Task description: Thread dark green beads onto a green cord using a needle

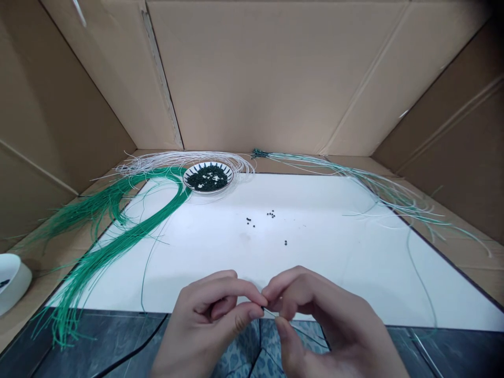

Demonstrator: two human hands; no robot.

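Note:
My left hand [214, 315] is closed in a pinch at the front edge of the white board [323, 252]. A tiny black bead [262, 310] shows between its thumb and index fingertip. Close beside it, my right hand [326, 315] grips a thin pale cord [270, 313] that runs from the bead and trails down to the right, over the lap. The fingertips of both hands almost touch. How the cord meets the bead is too small to make out.
A patterned dish [186, 181] of black beads stands at the back left. Green cords [134, 236] and white cords [157, 161] lie around it. A bundle of beaded cords [346, 170] stretches along the back right. Loose beads [271, 214] dot the board. Cardboard walls [275, 79] enclose it; a white bowl [16, 286] sits left.

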